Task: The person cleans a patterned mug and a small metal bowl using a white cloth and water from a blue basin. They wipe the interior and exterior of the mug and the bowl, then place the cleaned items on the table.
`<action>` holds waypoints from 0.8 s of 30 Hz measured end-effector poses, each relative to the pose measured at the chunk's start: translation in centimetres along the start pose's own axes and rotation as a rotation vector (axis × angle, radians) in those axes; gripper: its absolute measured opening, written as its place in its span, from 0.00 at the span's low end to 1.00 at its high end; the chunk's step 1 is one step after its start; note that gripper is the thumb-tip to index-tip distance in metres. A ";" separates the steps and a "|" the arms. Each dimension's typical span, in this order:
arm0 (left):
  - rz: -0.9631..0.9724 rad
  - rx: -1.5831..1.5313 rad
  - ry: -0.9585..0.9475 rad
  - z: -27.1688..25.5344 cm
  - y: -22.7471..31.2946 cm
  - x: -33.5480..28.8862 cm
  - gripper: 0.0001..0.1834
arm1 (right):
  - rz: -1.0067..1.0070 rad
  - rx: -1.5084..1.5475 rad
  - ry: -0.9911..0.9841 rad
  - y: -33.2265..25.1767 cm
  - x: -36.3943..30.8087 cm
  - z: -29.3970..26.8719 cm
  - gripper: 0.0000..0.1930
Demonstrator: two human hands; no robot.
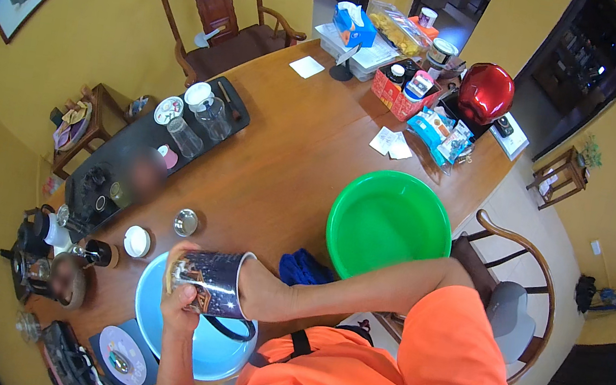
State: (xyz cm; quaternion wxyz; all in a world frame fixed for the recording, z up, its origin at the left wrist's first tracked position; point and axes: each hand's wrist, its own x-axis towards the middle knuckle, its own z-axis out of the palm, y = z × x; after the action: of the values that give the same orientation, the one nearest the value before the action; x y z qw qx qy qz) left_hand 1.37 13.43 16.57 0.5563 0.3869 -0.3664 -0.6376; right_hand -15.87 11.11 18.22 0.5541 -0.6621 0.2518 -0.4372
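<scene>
My left hand (181, 312) grips a large dark blue printed mug (209, 281) from its base side, with the mug tipped onto its side and its mouth facing right. Into that mouth reaches my right hand (263, 291); its fingers are hidden inside, so I cannot tell what they hold. A dark curved handle (230, 331) hangs below the mug. Underneath is a light blue basin (155, 281), partly covered by the mug and my arms. A bunched dark blue cloth (304, 268) lies to the right of the mug, near a big green basin (394, 205).
A small metal cup (185, 223) and a white cup (136, 242) stand left of the mug. Farther left, a black tea tray (235, 119) carries glass jugs. A plate (123, 356) sits near the lower left. Boxes and a red helmet-shaped object (487, 93) fill the far end.
</scene>
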 end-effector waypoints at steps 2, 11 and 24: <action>0.257 0.122 0.017 0.3 -0.3 0.1 0.48 | 0.626 0.584 0.068 -0.6 0.6 -0.2 0.07; -0.046 -0.200 0.069 -2.0 -3.1 0.0 0.36 | -0.414 -0.548 -0.180 2.2 0.5 -0.6 0.12; -0.251 -0.089 0.123 -1.8 -1.8 0.0 0.28 | -0.284 -0.346 -0.093 4.4 -0.7 0.6 0.10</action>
State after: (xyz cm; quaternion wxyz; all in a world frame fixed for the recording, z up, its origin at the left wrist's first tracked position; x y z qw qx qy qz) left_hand 2.23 13.57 14.14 0.5102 0.4430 -0.2517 -0.6929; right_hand -15.01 10.87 13.76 0.3760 -0.7955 0.2017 -0.4302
